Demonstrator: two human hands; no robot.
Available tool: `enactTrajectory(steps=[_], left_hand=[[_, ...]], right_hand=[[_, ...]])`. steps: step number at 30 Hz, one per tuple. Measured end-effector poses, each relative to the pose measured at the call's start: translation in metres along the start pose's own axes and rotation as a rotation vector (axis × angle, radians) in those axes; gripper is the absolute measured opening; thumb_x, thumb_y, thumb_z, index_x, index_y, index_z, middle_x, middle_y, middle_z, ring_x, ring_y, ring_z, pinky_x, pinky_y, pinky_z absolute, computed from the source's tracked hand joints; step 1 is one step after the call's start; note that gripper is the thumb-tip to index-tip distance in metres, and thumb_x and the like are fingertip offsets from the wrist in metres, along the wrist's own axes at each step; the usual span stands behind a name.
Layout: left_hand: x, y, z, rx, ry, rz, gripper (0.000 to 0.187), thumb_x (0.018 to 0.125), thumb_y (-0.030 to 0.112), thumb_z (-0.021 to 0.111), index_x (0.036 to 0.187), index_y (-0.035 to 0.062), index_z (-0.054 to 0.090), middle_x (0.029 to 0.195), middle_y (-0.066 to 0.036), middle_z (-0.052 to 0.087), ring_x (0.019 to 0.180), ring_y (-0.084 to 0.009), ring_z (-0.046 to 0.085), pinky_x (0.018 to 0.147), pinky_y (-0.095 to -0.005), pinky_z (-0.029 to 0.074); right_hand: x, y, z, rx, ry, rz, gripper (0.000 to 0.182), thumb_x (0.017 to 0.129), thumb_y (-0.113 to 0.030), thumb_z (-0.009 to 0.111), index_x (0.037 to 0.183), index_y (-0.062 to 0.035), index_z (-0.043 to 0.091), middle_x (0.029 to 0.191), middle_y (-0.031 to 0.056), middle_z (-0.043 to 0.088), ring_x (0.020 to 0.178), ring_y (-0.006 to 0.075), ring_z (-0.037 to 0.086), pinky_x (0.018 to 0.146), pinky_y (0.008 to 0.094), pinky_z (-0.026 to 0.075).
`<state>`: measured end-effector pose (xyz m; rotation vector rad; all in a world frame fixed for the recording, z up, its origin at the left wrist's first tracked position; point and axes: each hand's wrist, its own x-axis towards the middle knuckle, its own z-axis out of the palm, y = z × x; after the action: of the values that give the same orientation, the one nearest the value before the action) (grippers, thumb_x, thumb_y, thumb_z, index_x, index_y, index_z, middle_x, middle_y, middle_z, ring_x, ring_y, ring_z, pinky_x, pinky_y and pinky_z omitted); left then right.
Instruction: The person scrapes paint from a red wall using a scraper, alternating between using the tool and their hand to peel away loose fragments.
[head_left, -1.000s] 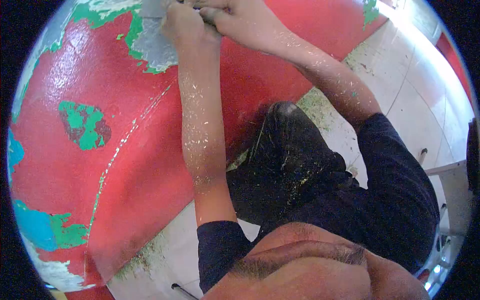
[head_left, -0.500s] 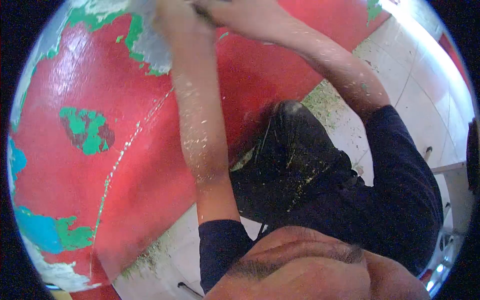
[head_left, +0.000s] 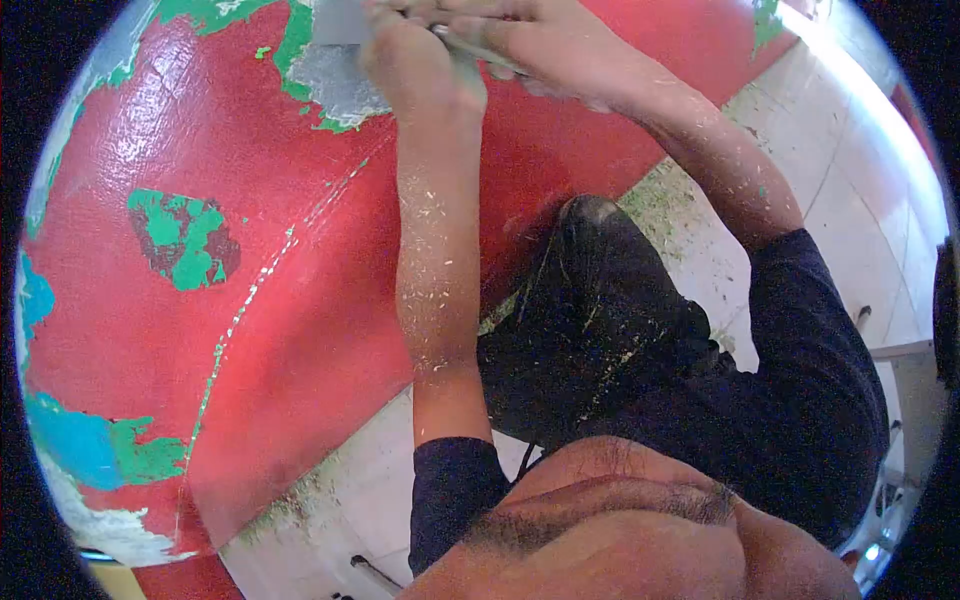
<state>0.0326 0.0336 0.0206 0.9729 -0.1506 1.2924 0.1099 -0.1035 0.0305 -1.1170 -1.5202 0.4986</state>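
At the top edge, a flat grey scraper blade point(head_left: 338, 22) lies against a bare patch of the red painted surface point(head_left: 300, 390). My left hand point(head_left: 425, 65) is closed beside the blade, its fingers partly cut off by the frame. My right hand point(head_left: 530, 40) meets it from the right, fingers curled around a slim, pale metallic handle. Both hands seem to grip the same scraper, though its middle is hidden. Next to the blade, grey material point(head_left: 340, 80) shows within a ragged green edge. Pale flakes cling to both forearms.
Green patches point(head_left: 185, 240) and a blue patch point(head_left: 75, 440) break the red coat on the left. A chipped line point(head_left: 240, 300) curves down the surface. Paint flakes point(head_left: 665, 200) litter the pale tiled floor point(head_left: 780, 150). My dark-clothed knee point(head_left: 590, 250) is close to the red surface.
Both hands have shifted slightly right and down in view, and the grey blade now shows beside my left hand. The red surface has shifted a little in view too.
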Motion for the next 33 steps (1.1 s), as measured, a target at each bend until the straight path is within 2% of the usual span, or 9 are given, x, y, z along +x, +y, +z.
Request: enactTrajectory(steps=[4,11,13,15,20,24,31,32,33], left_hand=[[-0.034,0.032,0.062,0.149,0.055,0.022,0.037,0.107,0.037,0.034,0.109,0.0074,0.056,0.096,-0.004,0.060,0.081,-0.0183,0.059,0.071,-0.0354,0.051],[0.003,0.020,0.028,0.099,0.114,0.055,0.034,0.107,0.035,0.037,0.093,0.0088,0.053,0.081,-0.002,0.052,0.074,-0.0182,0.054,0.068,-0.0357,0.050],[0.007,0.011,0.005,-0.156,-0.346,0.031,0.033,0.107,0.034,0.036,0.090,0.0107,0.051,0.081,-0.002,0.052,0.073,-0.0187,0.054,0.069,-0.0364,0.050],[-0.032,0.021,0.054,0.059,0.166,-0.052,0.032,0.107,0.032,0.035,0.086,0.0117,0.048,0.080,-0.002,0.052,0.073,-0.0189,0.054,0.069,-0.0366,0.050],[0.005,0.015,0.007,0.068,0.063,0.063,0.029,0.106,0.029,0.035,0.090,0.0103,0.050,0.081,-0.003,0.055,0.075,-0.0204,0.058,0.071,-0.0370,0.053],[-0.004,-0.020,0.001,-0.104,0.022,-0.239,0.041,0.107,0.042,0.036,0.090,0.0085,0.052,0.085,-0.008,0.060,0.073,-0.0227,0.059,0.069,-0.0371,0.053],[-0.018,0.027,0.038,0.161,-0.084,-0.029,0.048,0.106,0.050,0.035,0.107,0.0077,0.057,0.086,-0.005,0.062,0.075,-0.0219,0.061,0.066,-0.0368,0.054],[-0.006,0.004,0.003,0.157,-0.042,-0.087,0.050,0.105,0.048,0.038,0.123,0.0055,0.056,0.111,-0.013,0.065,0.099,-0.0305,0.063,0.086,-0.0459,0.052],[0.001,0.006,-0.012,0.176,-0.052,0.001,0.040,0.104,0.039,0.042,0.116,0.0038,0.057,0.103,-0.014,0.066,0.093,-0.0293,0.065,0.083,-0.0433,0.053]], right_hand=[[0.019,-0.020,0.002,-0.083,0.001,-0.266,0.030,0.099,-0.014,0.053,0.120,0.0036,0.065,0.073,0.0027,0.065,0.064,0.0125,0.053,0.060,0.0297,0.046],[0.011,-0.011,0.009,0.040,0.103,-0.196,0.028,0.101,-0.015,0.052,0.113,0.0033,0.069,0.070,0.0003,0.059,0.064,0.0081,0.050,0.059,0.0259,0.042],[0.016,-0.012,0.014,0.026,0.133,-0.239,0.027,0.102,-0.016,0.052,0.109,0.0026,0.071,0.066,-0.0013,0.054,0.058,0.0069,0.046,0.053,0.0250,0.038],[-0.010,-0.052,0.000,0.010,0.060,0.138,0.026,0.102,-0.017,0.052,0.105,0.0013,0.071,0.063,-0.0026,0.049,0.052,0.0066,0.041,0.047,0.0253,0.033],[0.009,-0.032,0.003,0.170,-0.014,0.121,0.024,0.103,-0.019,0.052,0.106,-0.0009,0.069,0.060,-0.0047,0.043,0.045,0.0061,0.035,0.040,0.0264,0.026],[-0.011,-0.013,0.003,0.243,0.000,0.102,0.026,0.102,-0.018,0.052,0.112,-0.0011,0.069,0.061,-0.0046,0.045,0.050,0.0056,0.038,0.044,0.0246,0.028],[0.013,-0.007,0.011,0.020,0.112,-0.188,0.030,0.102,-0.016,0.049,0.114,0.0044,0.068,0.067,0.0010,0.058,0.058,0.0102,0.049,0.054,0.0268,0.039],[-0.001,-0.009,0.003,0.056,0.048,0.048,0.030,0.102,-0.015,0.049,0.112,0.0056,0.068,0.071,0.0029,0.061,0.060,0.0132,0.053,0.057,0.0288,0.043],[0.011,-0.002,-0.008,0.170,-0.089,0.010,0.030,0.101,-0.015,0.050,0.112,0.0055,0.067,0.074,0.0056,0.064,0.063,0.0157,0.056,0.060,0.0308,0.045]])
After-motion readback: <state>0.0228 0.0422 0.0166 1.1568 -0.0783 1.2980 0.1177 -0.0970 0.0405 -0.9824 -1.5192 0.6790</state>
